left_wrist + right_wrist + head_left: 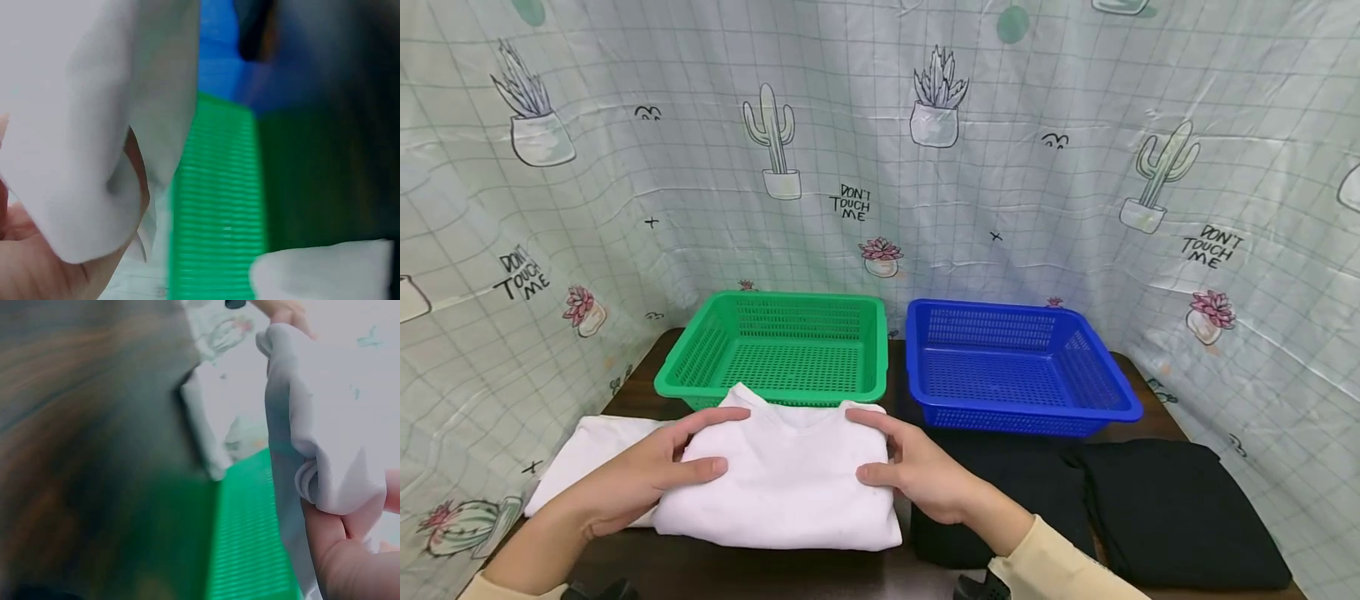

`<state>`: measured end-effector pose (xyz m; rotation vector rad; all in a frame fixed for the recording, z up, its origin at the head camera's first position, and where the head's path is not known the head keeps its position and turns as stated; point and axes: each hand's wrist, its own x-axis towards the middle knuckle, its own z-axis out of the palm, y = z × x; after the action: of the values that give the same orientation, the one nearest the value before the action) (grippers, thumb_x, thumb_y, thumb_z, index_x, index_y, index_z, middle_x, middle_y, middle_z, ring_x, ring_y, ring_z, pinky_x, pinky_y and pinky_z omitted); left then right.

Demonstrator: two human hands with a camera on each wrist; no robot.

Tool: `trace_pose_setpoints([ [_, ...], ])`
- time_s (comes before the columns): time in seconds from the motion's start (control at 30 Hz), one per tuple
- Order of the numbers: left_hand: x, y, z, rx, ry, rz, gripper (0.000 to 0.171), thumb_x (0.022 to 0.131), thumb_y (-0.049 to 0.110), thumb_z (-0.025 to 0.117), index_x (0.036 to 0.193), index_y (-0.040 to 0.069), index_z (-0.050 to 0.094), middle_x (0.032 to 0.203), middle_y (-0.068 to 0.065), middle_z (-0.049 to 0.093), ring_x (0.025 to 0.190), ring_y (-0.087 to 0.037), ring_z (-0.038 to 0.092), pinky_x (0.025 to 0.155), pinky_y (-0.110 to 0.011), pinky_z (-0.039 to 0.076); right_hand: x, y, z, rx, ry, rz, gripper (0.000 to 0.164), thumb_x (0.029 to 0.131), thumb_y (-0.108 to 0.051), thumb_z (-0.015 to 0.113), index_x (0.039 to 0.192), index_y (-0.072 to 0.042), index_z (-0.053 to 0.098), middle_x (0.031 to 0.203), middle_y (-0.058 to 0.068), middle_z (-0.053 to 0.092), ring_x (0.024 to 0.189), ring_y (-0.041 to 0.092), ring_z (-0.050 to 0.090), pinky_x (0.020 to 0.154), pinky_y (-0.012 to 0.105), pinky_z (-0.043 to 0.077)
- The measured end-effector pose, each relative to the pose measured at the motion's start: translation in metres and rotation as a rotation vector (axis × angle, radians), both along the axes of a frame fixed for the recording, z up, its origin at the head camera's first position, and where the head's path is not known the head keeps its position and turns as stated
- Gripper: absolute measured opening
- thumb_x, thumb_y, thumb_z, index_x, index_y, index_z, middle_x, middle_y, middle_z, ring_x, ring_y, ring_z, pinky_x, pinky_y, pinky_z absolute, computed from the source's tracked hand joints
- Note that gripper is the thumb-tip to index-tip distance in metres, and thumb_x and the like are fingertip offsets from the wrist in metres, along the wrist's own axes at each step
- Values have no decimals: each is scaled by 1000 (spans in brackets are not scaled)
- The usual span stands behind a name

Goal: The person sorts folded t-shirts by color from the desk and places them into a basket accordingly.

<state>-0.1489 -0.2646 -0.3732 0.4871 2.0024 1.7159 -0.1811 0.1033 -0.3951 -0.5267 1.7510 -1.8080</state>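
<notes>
Both hands hold a folded white shirt, its V-shaped neckline facing up and away. My left hand grips its left side, thumb on the near face and some fingers hidden behind the cloth. On the opposite side my right hand grips it the same way. In the left wrist view the shirt hangs over the curled fingers, with the green basket beyond. The right wrist view shows the layered folds of the shirt between thumb and fingers. The shirt's upper part overlaps the green basket in the head view.
Behind on the right stands a blue basket with nothing in it. A second folded white garment lies at left on the dark wooden table. Two folded black garments lie at right. A printed curtain surrounds the table.
</notes>
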Motion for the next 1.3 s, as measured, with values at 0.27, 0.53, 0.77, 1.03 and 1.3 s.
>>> trace_pose_setpoints([
  [0.27, -20, -7, 47, -4, 96, 100, 66, 108, 9, 62, 167, 22, 34, 152, -10, 48, 125, -17, 64, 95, -34, 59, -26, -8, 53, -18, 56, -46, 75, 104, 1, 63, 168, -25, 33, 150, 19, 50, 124, 26, 63, 97, 45, 59],
  [0.53, -84, -18, 68, -89, 174, 216, 66, 109, 22, 63, 168, 27, 33, 159, -8, 35, 117, -10, 61, 89, -28, 58, -86, -36, 78, 33, 88, -178, 75, 105, 0, 60, 168, -31, 33, 162, 8, 37, 124, 28, 59, 93, 41, 57],
  [0.77, -133, -23, 68, -144, 171, 235, 73, 110, 27, 62, 171, 27, 23, 169, -13, 23, 120, -10, 55, 90, -25, 55, -136, -57, 71, 71, 110, -247, 71, 109, -1, 53, 169, -31, 30, 172, 10, 25, 142, 32, 48, 109, 53, 48],
  [1.03, -176, -25, 49, -117, 125, 238, 77, 110, 27, 63, 172, 24, 18, 176, -15, 12, 126, -14, 48, 89, -23, 55, -172, -66, 47, 10, 81, -308, 64, 111, -1, 51, 167, -26, 36, 175, 11, 20, 147, 32, 43, 116, 51, 42],
  [1.3, -194, -30, 16, -140, 105, 272, 80, 109, 25, 64, 173, 22, 15, 178, -16, -2, 151, -36, 30, 89, -21, 52, -182, -75, 26, 84, 86, -335, 58, 111, -5, 53, 165, -22, 42, 175, 12, 22, 147, 34, 45, 115, 48, 44],
])
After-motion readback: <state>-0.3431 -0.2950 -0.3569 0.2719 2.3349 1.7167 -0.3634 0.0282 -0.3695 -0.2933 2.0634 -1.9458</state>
